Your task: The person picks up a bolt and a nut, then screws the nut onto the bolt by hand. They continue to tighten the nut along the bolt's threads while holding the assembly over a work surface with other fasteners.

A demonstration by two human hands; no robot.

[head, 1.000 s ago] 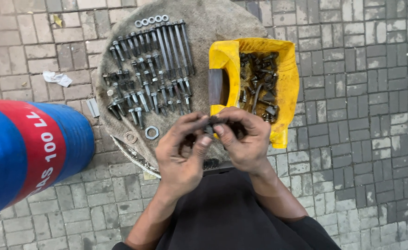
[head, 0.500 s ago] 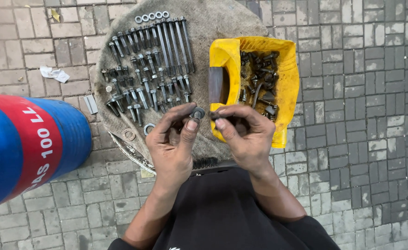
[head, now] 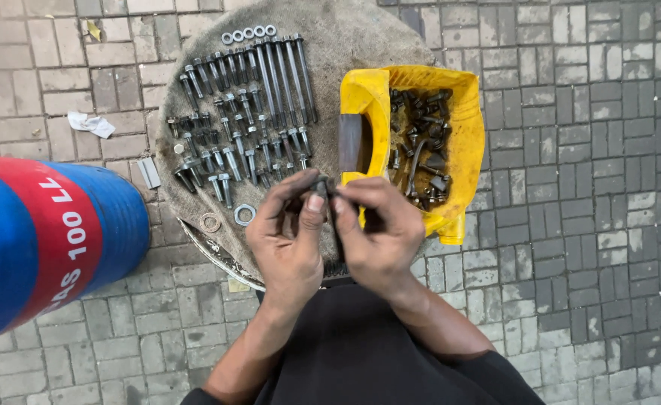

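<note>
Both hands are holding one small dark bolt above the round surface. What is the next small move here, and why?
Probably set the small dark bolt down in the sorted rows of bolts. The left hand and right hand pinch it together just beside the short bolts of those rows, while the yellow container still holds an unsorted heap. Whether a nut sits on it cannot be seen.

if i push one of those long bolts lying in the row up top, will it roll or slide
The long bolts are round shafts, so a sideways push would probably roll one. Neighbours lie packed alongside, likely blocking it. They look like solid metal, so stiff and probably heavy for their size.
</note>
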